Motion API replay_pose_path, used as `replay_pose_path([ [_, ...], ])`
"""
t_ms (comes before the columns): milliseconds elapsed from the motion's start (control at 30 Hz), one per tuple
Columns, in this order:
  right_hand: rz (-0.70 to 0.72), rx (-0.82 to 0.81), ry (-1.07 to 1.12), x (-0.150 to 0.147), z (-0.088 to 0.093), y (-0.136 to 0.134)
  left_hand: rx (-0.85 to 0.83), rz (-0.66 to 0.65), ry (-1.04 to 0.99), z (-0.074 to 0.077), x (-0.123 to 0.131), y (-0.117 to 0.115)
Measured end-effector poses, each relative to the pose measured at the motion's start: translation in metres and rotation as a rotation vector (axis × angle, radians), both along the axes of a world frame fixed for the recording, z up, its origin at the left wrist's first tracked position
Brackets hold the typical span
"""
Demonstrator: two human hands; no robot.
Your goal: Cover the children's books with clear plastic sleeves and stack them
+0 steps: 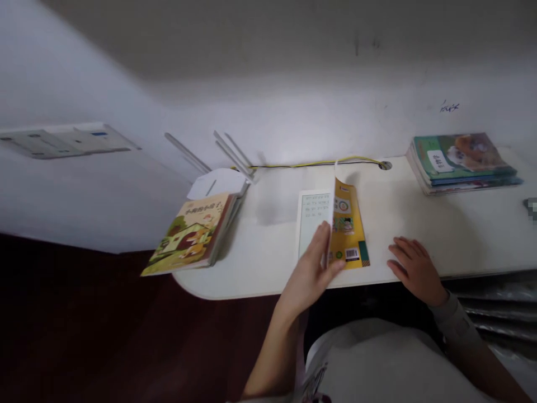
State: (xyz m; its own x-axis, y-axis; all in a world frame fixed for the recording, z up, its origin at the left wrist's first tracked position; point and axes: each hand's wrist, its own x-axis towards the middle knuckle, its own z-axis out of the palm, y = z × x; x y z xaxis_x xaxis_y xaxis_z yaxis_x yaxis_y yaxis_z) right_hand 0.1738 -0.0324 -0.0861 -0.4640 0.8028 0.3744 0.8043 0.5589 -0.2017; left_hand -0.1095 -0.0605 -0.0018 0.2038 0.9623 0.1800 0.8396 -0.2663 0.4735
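the left hand (308, 263) grips a yellow book (353, 224) by its lower left part, thumb laid across the cover and fingers closed round the far side; the right hand (413, 266) holds nothing, palm down on the desk (251, 246) to the right of the book, its fingers apart and slightly bent. the book is near the middle of the desk, close to the front edge, its left side tipped up and its yellow cover turned up and to the right. its long axis runs from the person towards the wall (293, 112): the barcode end points to the person, the other end to the wall, where a white page edge curls up. just left of it, partly behind the left hand, is a pale panel (311, 224) with rows of characters; whether it belongs to the book i cannot tell. a left stack (188, 235) of books juts over the desk's left end, with a white router (218, 183) behind it. a right stack (464, 159) sits near the wall, and a yellow cable (308, 164) runs along the back to a hole (385, 165).
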Motion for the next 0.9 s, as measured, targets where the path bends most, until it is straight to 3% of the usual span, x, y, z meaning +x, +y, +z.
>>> replay_pose_path([
  [100,-0.111,0.024,0.035,0.005,0.000,0.007,0.002,-0.244,0.081,-0.003,0.027,0.003],
  [233,-0.263,0.039,-0.004,0.013,-0.001,0.017,0.134,-0.209,0.325,-0.024,0.070,0.025],
  [367,-0.300,0.002,-0.003,0.015,-0.003,0.023,0.227,-0.360,0.425,-0.038,0.099,0.042],
  [500,-0.282,-0.032,0.023,0.020,-0.003,0.027,0.267,-0.437,0.446,-0.044,0.110,0.046],
  [900,-0.269,-0.103,0.146,0.027,-0.001,0.030,0.216,-0.446,0.468,-0.050,0.120,0.050],
])
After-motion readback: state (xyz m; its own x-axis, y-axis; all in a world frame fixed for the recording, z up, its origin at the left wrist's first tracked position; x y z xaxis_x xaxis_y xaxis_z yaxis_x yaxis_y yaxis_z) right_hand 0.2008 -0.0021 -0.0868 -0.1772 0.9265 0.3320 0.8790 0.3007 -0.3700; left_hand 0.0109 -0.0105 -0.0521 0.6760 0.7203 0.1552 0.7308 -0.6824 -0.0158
